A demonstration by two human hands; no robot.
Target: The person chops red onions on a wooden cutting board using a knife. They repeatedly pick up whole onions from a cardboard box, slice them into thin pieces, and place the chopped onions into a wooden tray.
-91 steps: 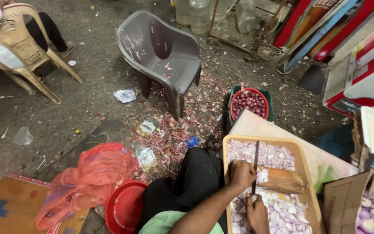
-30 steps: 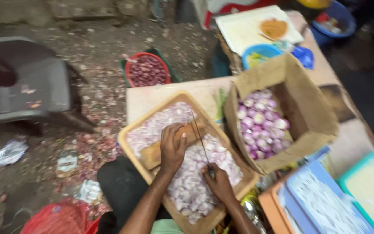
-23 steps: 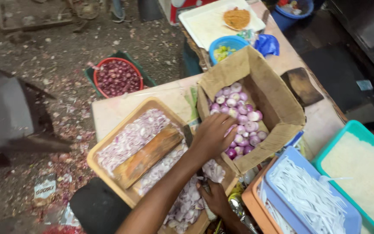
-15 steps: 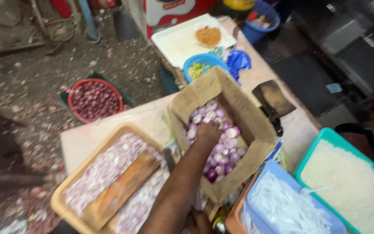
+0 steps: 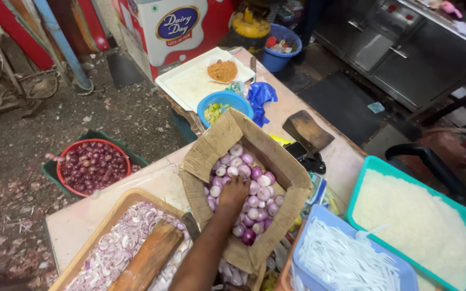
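My left hand (image 5: 234, 193) reaches down into an open cardboard box (image 5: 211, 145) on the table. Its fingers are curled among the peeled pink and white onions (image 5: 257, 186), and the grip is hidden. My forearm runs up from the bottom edge, across a wooden tray (image 5: 120, 202). This tray holds sliced onion (image 5: 130, 231) and a long wooden block (image 5: 149, 258). My right hand is out of the picture.
A red basket of unpeeled onions (image 5: 90, 164) sits on the ground at left. Behind the box are a blue bowl (image 5: 225, 102) and a white tray (image 5: 190, 81). To the right stand a teal tray of white grains (image 5: 422, 226) and a blue tray of white plastic cutlery (image 5: 346, 258).
My left hand left the wooden block in the tray and went right, into the box of peeled onions. The view swung right and my right hand dropped out of sight.
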